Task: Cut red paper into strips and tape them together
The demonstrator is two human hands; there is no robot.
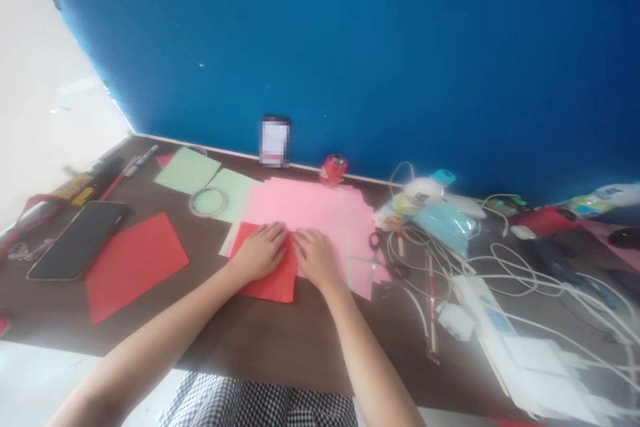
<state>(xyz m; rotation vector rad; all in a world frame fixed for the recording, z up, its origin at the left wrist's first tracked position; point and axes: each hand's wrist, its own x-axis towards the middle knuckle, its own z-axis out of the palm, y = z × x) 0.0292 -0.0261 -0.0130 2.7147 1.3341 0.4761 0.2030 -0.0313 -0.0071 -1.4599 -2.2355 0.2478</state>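
My left hand (pixel 260 252) lies flat, fingers stretched out, on a small red paper sheet (pixel 273 283) on the dark brown table (pixel 260 333). My right hand (pixel 316 257) rests beside it, fingers pressed down on the same red sheet's right edge, where it overlaps a stack of pink paper (pixel 320 210). The two hands' fingertips almost meet near the sheet's top. Neither hand grips anything.
A larger red sheet (pixel 133 263) and a black phone (pixel 77 240) lie to the left. Green sheets (pixel 187 170) and a tape roll (pixel 207 201) sit behind. Scissors (pixel 383 250), white cables (pixel 500 267), chargers and bottles crowd the right. A blue wall (pixel 350 47) stands behind.
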